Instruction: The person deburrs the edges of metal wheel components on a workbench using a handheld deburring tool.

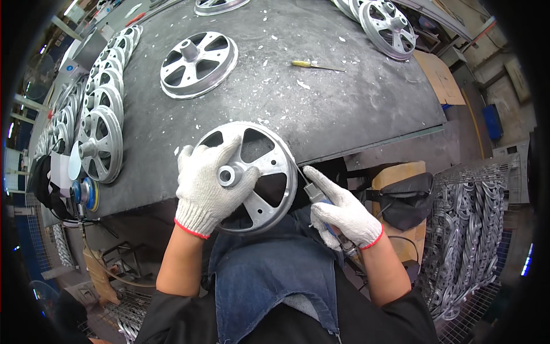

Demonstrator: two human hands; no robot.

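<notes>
A silver cast metal wheel [267,164] with wide spokes and a raised hub is tilted at the table's near edge, its lower part over my apron. My left hand [207,184], in a white knit glove with a red cuff, grips it with the fingers spread around the hub. My gloved right hand [350,217] is closed around a powered filing tool [314,192] with a grey head and a blue part. The tool's thin blade points up along the wheel's right rim and seems to touch it. My palm hides much of the tool's body.
The dark table [355,114] carries metal flakes, another wheel [199,64] and a yellow-handled hand file [312,65]. Rows of wheels stand at the left, near a blue sander [86,194]. More wheels [389,31] lean at the far right. A wire basket [467,241] holds metal parts.
</notes>
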